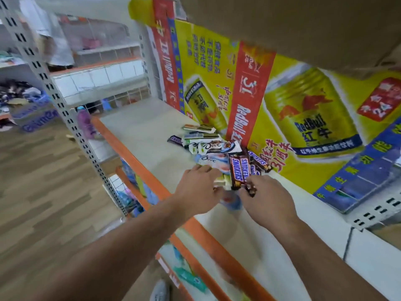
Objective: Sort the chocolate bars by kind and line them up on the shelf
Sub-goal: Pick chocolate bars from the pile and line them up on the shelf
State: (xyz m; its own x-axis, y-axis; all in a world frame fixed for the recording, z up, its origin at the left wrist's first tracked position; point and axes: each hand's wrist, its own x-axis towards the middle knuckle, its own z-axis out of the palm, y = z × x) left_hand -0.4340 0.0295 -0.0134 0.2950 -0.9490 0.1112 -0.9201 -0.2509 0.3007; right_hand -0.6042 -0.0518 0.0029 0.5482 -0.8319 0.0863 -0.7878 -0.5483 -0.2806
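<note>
Reaching over the shelf [141,131] in the head view, both hands meet at the near end of a loose pile of chocolate bars. The right hand [267,198] pinches the near ends of two Snickers bars [238,168], thumb and fingertips curled round the wrappers. More Snickers lie just behind them, touching the Red Bull poster [303,109] that forms the back wall.

The left hand [199,187] lies with its fingers stretched over pale wrappers at the pile's front. Blur hides whether it grips any of them.

Dove bars [217,147] lie crosswise in the middle of the pile. Beyond them sit green-and-white bars [200,135] and one dark bar [174,139] slightly apart.

The pile hugs the back of the shelf. Bare surface runs between it and the orange front edge [130,157], and more bare surface stretches beyond the pile to the shelf's far end. A brown cardboard sheet [303,22] hangs close overhead, and a perforated upright [54,94] stands at the far front corner beside the wood floor [43,181].
</note>
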